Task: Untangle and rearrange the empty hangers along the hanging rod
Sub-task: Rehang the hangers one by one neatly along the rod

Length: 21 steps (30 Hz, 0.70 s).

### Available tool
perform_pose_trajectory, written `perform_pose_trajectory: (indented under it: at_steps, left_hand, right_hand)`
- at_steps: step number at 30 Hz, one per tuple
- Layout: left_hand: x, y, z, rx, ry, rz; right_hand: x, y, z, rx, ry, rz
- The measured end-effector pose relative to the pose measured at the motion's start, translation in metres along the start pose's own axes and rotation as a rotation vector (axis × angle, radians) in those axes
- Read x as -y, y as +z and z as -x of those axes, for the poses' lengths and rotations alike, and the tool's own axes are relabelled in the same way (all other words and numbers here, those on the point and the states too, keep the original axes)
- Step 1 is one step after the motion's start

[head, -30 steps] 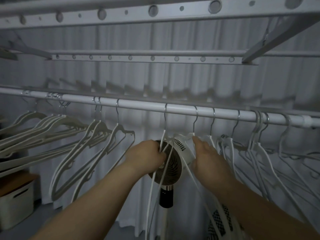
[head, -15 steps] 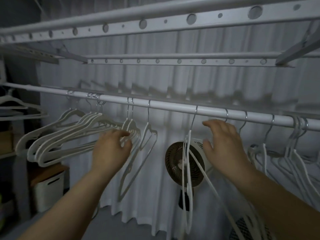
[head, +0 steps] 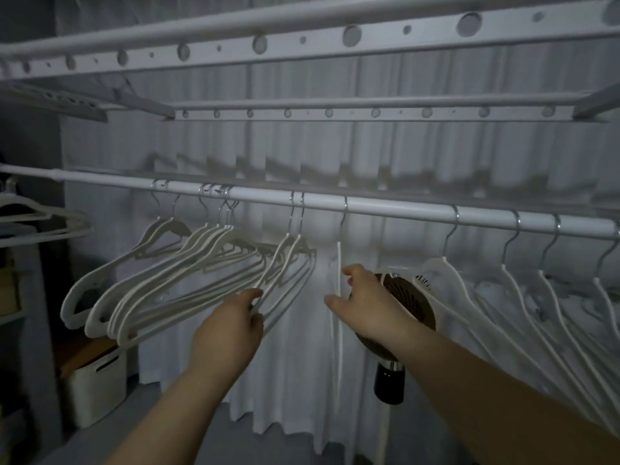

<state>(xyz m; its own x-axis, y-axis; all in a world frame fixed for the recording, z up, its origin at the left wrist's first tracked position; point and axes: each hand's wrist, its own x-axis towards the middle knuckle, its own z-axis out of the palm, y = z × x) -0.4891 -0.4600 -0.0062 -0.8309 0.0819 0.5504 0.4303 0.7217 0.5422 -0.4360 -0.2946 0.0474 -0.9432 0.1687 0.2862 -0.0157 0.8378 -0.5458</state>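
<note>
White plastic hangers on metal hooks line the hanging rod (head: 385,212), which crosses the view in front of a pleated curtain (head: 295,380). Toward the left, a packed cluster (head: 161,280) leans with its shoulders swung out leftward. Just right of it, a pair of hangers (head: 279,256) sits on neighbouring hooks. The left hand (head: 228,327) pinches the pair's lower edge between thumb and curled fingers.

Further right, apart from the pair, a single hanger (head: 339,256) hangs edge-on. The right hand (head: 365,307) is spread wide at it, thumb low and fingers high, with the thin plastic passing between them. Whether it touches the hanger I cannot tell. Beyond that hand, a spaced row of hangers (head: 446,270) slants off toward the right edge, each on its own hook.

Behind the right hand stands a round fan (head: 411,297) with a brown grille and a dark neck.

At the lower left, a white bin (head: 100,380) with a slot handle stands on the floor. A brown board (head: 84,352) lies across its top, so what it holds is hidden. More hangers (head: 43,219) show at the far left edge, in shadow. Overhead run the pale bars of a drying rack (head: 302,38), dotted with round holes.
</note>
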Motion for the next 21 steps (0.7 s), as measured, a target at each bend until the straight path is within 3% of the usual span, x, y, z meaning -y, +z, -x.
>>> perform_pose_trajectory:
  at_steps: [7,12,21]
  left_hand:
    - [0.038,-0.019,-0.013,0.006,0.174,-0.033]
    - [0.052,-0.021,-0.022,0.02,0.297,-0.271]
    - [0.039,-0.034,-0.03,-0.111,0.395,-0.21]
  right_hand:
    - [0.013,0.034,-0.011,-0.115,0.162,0.024]
    - [0.017,0.044,-0.007,-0.239,0.236,0.052]
    - [0.018,0.028,0.006,-0.296,0.313,0.204]
